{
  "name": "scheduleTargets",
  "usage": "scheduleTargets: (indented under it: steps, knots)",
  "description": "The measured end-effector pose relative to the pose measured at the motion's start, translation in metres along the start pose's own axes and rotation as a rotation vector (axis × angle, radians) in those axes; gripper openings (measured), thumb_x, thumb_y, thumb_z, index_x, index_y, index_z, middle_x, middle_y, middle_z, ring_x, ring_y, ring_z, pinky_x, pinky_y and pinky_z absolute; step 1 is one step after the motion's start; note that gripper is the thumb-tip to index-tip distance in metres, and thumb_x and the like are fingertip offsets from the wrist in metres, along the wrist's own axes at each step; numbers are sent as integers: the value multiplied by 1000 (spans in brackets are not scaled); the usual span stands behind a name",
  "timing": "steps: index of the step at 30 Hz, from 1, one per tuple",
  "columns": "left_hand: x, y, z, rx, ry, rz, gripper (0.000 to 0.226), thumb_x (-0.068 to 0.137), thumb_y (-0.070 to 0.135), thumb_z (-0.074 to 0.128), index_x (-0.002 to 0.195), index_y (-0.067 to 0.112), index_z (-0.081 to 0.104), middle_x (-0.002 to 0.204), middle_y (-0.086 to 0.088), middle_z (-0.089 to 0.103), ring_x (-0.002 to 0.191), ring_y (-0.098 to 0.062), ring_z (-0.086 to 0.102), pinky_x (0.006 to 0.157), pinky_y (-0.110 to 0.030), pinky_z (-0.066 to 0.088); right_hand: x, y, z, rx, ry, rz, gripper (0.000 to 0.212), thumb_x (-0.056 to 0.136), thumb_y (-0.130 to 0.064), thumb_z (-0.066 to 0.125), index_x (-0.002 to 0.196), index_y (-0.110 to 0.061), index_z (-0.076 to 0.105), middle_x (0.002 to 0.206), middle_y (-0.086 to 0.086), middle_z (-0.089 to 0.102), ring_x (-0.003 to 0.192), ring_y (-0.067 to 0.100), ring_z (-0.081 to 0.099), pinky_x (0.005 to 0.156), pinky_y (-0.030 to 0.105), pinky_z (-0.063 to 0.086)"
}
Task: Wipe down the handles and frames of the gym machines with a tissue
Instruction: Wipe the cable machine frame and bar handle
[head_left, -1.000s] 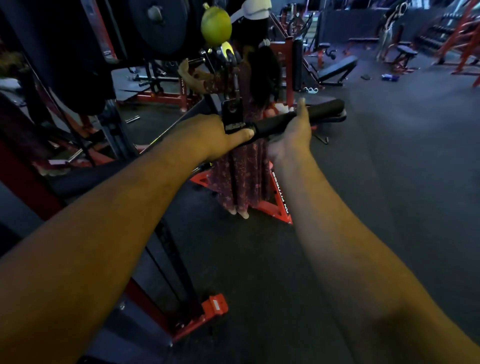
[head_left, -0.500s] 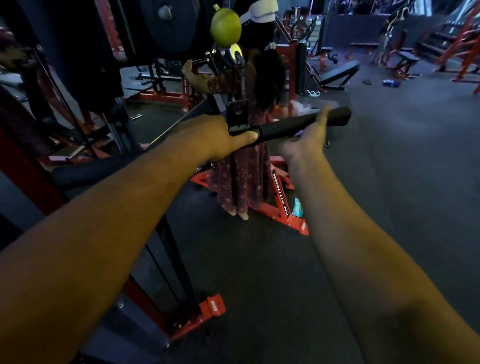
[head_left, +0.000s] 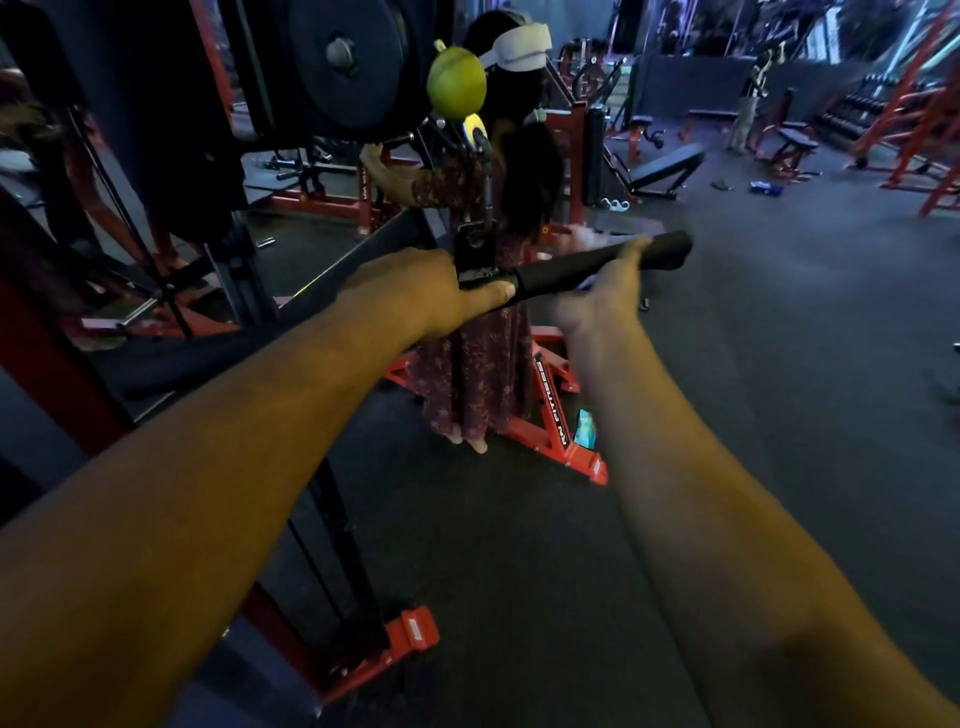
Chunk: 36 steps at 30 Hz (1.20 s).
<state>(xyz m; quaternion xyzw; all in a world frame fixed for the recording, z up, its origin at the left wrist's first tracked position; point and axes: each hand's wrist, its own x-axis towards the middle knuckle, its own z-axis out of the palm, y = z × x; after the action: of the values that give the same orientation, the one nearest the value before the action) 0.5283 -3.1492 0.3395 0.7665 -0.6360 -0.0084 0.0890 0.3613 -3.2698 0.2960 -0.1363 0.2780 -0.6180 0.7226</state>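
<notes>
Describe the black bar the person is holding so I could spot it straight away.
Start at the big black weight plate at upper left and drop down the hanging metal link. Below it runs the black padded bar, slanting up to the right. The left hand grips it beside the link, the right hand further along; nearby frames are red.

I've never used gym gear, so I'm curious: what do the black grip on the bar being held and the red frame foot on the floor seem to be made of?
The black grip looks like foam or rubber sleeving: matte, no glare, slightly thicker than the bar. The left hand holds the bar beside it.

The red frame foot looks like painted steel: flat, sharp-edged plates with a light sheen.
</notes>
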Motion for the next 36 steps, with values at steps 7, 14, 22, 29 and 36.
scheduleTargets:
  steps: [7,14,22,29,36]
  knots:
    - [1,-2,5,-32,-3,17,86,77,96,31,109,23,61,89,-2,61,81,-22,61,74,-39,54,53,-70,-16,-314,229,-484,27,107,-38,49,107,-14,60,91,12,74,83,25,73,81,45,63]
    - [5,-3,-1,5,-16,46,73,82,91,34,100,25,59,86,-1,60,77,-20,59,66,-35,45,96,-97,-62,-1078,163,-609,49,92,-57,39,98,-16,64,99,13,65,94,28,64,86,55,59]
    - [21,3,5,-21,-31,43,83,78,95,31,106,22,59,90,-3,62,83,-23,61,72,-37,49,43,-103,-49,-1395,135,-1088,47,107,-47,35,107,-13,67,108,13,66,106,30,60,96,44,46]
    - [22,-2,-5,22,-56,76,78,83,88,37,109,18,60,86,-3,60,77,-20,61,66,-34,47,48,-102,-75,-1990,-126,-1124,74,94,-75,25,124,-22,65,128,5,63,133,26,48,119,66,3]
    - [29,-5,-4,66,-36,62,87,81,91,36,117,17,63,85,-1,57,78,-19,59,67,-34,46,13,-35,-56,-1848,-586,-1192,75,98,-70,26,133,-13,60,122,6,64,121,23,52,122,51,15]
